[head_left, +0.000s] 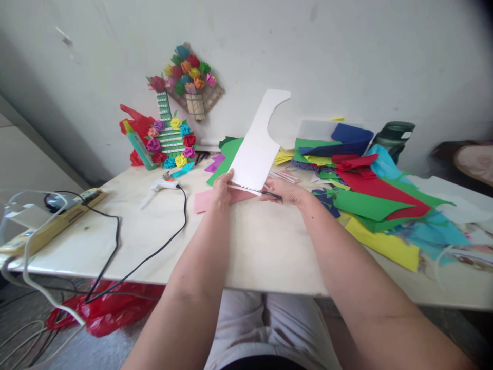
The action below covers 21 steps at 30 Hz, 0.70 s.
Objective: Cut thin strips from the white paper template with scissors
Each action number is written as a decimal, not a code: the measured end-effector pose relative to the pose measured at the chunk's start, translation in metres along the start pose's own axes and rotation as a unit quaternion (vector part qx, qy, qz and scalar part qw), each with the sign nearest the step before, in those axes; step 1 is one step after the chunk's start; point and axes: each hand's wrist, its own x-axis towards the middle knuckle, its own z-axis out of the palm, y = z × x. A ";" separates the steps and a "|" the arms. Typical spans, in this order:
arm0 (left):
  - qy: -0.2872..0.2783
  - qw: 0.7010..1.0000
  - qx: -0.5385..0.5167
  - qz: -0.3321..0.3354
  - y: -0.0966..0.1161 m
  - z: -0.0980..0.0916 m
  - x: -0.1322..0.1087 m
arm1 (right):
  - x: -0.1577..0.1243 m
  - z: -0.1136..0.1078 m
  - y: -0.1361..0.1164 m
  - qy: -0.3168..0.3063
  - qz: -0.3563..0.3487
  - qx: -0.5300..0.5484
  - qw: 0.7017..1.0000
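A white sheet (256, 149) with a curved cutout on its right side is raised above the table, its far end tilted up. My left hand (222, 189) pinches its lower left corner. In my right hand (283, 190) is a pair of scissors with dark handles (271, 195), held along the sheet's bottom edge; the blades are mostly hidden. Beneath lies a strip of pink paper (202, 202), partly covered by my left hand and the sheet. Green paper (229, 162) shows just behind the sheet's left side.
A white glue gun (159, 187) with a black cord lies left, beside a power strip (50, 221). Coloured paper (373, 200) is heaped at right, near a dark green bottle (395, 136). A glue bottle (139, 146) and a paper-flower guitar (172, 136) stand against the wall.
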 end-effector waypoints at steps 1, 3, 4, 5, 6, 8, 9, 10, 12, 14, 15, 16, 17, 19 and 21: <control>0.005 1.000 -0.002 -0.012 0.001 0.001 -0.001 | -0.001 0.000 -0.001 0.000 0.003 0.004 1.000; 0.017 0.999 -0.011 -0.035 0.003 0.002 -0.001 | -0.002 0.001 -0.003 -0.002 0.017 0.020 1.000; 0.022 0.999 -0.014 -0.041 0.003 0.002 -0.001 | -0.002 0.002 -0.002 -0.003 0.027 0.029 0.999; 0.028 0.999 -0.017 -0.041 0.004 0.002 -0.001 | -0.003 0.002 -0.002 -0.005 0.038 0.038 0.999; 0.033 0.999 -0.019 -0.038 0.004 0.002 -0.001 | -0.003 0.002 0.000 -0.007 0.047 0.048 0.998; 0.049 0.998 -0.024 -0.026 0.006 0.002 0.000 | -0.003 0.002 0.004 -0.004 0.059 0.070 0.996; 0.056 0.998 -0.027 -0.022 0.007 0.002 0.000 | -0.003 0.001 0.005 0.001 0.064 0.081 0.995; 0.064 0.997 -0.033 -0.021 0.008 0.002 0.000 | -0.004 0.001 0.007 0.008 0.070 0.088 0.994; 0.075 0.996 -0.044 -0.024 0.011 0.002 -0.001 | -0.006 -0.001 0.007 0.025 0.082 0.089 0.992; 0.082 0.995 -0.051 -0.026 0.013 0.001 -0.002 | -0.008 -0.001 0.005 0.043 0.091 0.082 0.992; 0.084 0.995 -0.054 -0.025 0.013 0.000 -0.003 | -0.008 -0.001 0.004 0.056 0.095 0.077 0.991; 0.086 0.994 -0.056 -0.023 0.014 0.000 -0.003 | -0.008 -0.001 0.002 0.071 0.098 0.073 0.990; 0.086 0.994 -0.059 -0.021 0.014 -0.001 -0.002 | -0.008 -0.001 0.000 0.087 0.103 0.067 0.989; 0.087 0.994 -0.064 -0.016 0.013 -0.003 -0.001 | -0.007 0.001 -0.002 0.120 0.110 0.051 0.985; 0.088 0.994 -0.068 -0.012 0.012 -0.005 0.000 | -0.004 0.003 -0.001 0.139 0.105 0.028 0.984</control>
